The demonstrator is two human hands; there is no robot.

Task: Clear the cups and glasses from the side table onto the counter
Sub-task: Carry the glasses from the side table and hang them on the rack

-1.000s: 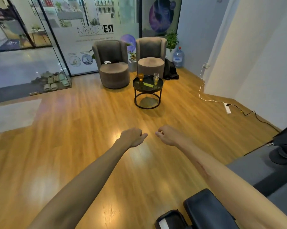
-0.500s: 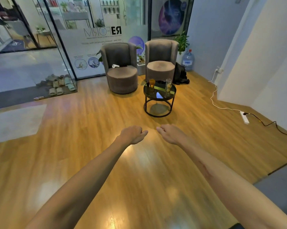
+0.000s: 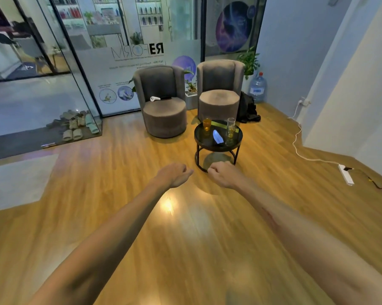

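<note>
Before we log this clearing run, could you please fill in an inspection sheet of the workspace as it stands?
Surface: round black side table on a wooden floor; no counter in view.
Job's things: amber glass at the table's left; tall clear glass and a shorter glass with yellowish liquid at its right.
Clutter: green strip on the table.
Hands: left hand and right hand short of the table, fingers curled, no grip on anything.
Cables: white cord running to a power strip.
Surroundings: two grey armchairs, water bottle, black bag, slippers behind glass.
</note>
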